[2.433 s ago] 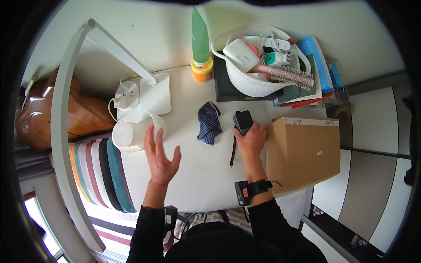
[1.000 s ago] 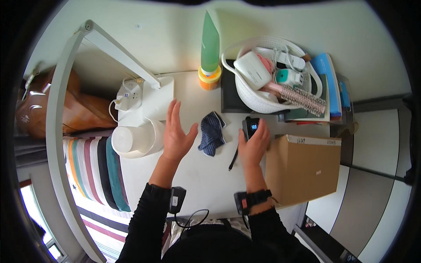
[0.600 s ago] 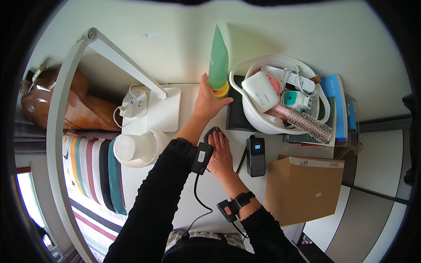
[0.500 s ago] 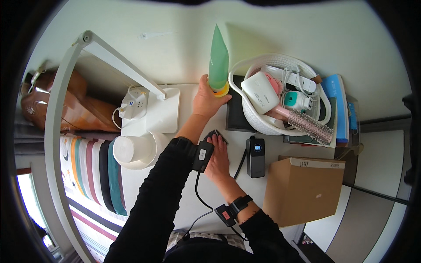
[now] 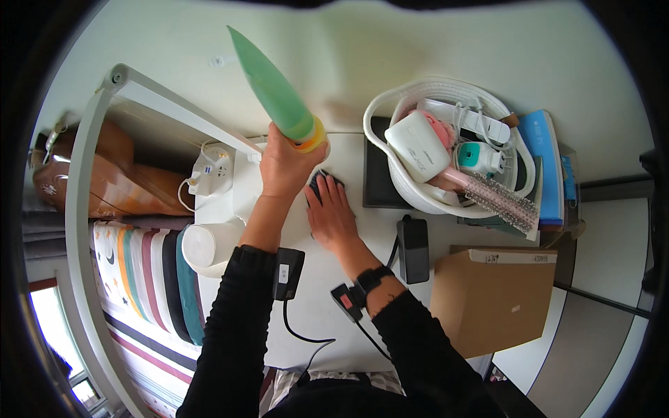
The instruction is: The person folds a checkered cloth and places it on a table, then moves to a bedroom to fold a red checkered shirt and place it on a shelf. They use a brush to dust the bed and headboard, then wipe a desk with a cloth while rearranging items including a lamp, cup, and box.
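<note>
My left hand (image 5: pixel 289 166) grips the lower, yellow-capped end of a green squeeze tube (image 5: pixel 270 87) and holds it above the table, its flat end tilted up and to the left. My right hand (image 5: pixel 333 221) rests on a small dark cloth (image 5: pixel 326 182) on the white tabletop (image 5: pixel 306 296), fingers laid over it, so most of the cloth is covered. A dark device is strapped to each wrist, with a cable running from it.
A white lamp (image 5: pixel 171 115) and a round white container (image 5: pixel 203 244) stand left. At right are a woven basket (image 5: pixel 375 129) holding a hairbrush and chargers, a black flat box (image 5: pixel 376 188), a black power bank (image 5: pixel 413 251) and a cardboard box (image 5: pixel 498 299).
The tube has moved left and tipped from upright toward the left. My right hand has slid the cloth away from me and slightly left. The power bank's lit display has gone dark.
</note>
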{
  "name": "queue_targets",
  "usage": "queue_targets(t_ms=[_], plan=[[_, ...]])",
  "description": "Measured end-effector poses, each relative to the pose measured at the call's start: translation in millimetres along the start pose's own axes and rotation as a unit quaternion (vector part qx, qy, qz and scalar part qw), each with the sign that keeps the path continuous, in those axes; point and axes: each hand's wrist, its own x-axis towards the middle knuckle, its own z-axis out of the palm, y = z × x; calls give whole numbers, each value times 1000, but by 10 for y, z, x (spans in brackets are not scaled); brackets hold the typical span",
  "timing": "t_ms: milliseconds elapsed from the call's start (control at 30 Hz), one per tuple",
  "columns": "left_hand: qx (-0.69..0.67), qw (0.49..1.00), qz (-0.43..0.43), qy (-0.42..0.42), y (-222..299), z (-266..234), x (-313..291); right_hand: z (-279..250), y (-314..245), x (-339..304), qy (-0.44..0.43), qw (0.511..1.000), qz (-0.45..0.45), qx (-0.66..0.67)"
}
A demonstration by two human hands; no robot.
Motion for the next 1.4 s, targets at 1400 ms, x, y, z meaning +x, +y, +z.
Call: queue_targets(t_ms=[1400], plan=[[70, 992, 97, 48, -196, 780, -539, -190, -212, -1933, -3, 991, 129, -31]])
